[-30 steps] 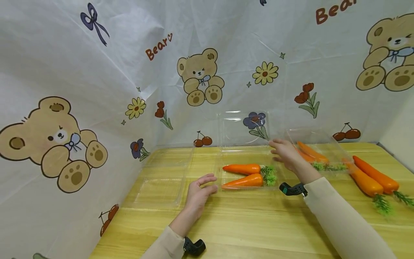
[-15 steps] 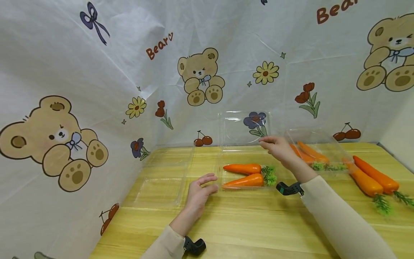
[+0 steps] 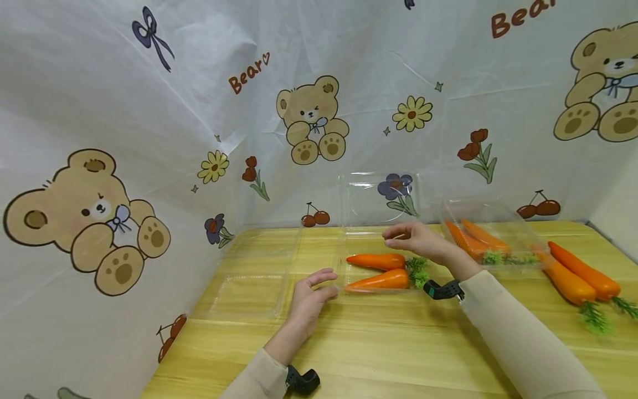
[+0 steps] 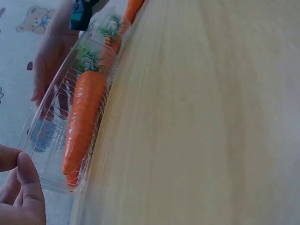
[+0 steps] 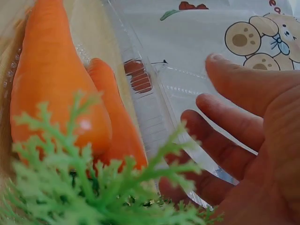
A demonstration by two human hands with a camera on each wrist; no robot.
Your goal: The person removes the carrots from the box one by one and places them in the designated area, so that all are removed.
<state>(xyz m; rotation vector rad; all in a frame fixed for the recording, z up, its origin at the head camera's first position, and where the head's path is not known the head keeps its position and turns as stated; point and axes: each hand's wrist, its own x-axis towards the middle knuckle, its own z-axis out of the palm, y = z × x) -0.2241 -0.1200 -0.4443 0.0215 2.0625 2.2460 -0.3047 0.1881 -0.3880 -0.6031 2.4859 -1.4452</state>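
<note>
Two orange carrots (image 3: 377, 280) with green tops lie side by side in the middle clear plastic box (image 3: 359, 292). Its clear lid (image 3: 366, 199) stands raised at the back. My left hand (image 3: 306, 302) is at the left front corner of this box. In the left wrist view, its fingertips (image 4: 26, 164) meet the rim; in the head view, thumb and forefinger look apart. My right hand (image 3: 418, 242) hovers above the back right of the box, fingers loosely bent and holding nothing. The right wrist view shows those fingers spread beside the carrots (image 5: 56, 79).
At the back right is another clear box (image 3: 518, 221) with carrots inside. Two loose carrots (image 3: 570, 280) lie beside it on the wooden table (image 3: 389, 349). An opened clear box (image 3: 249, 288) sits at the left. A bear-print cloth (image 3: 199, 100) hangs behind.
My right hand has moved left and then toward me, from the right of the lid to above the box. My left hand has stayed in place.
</note>
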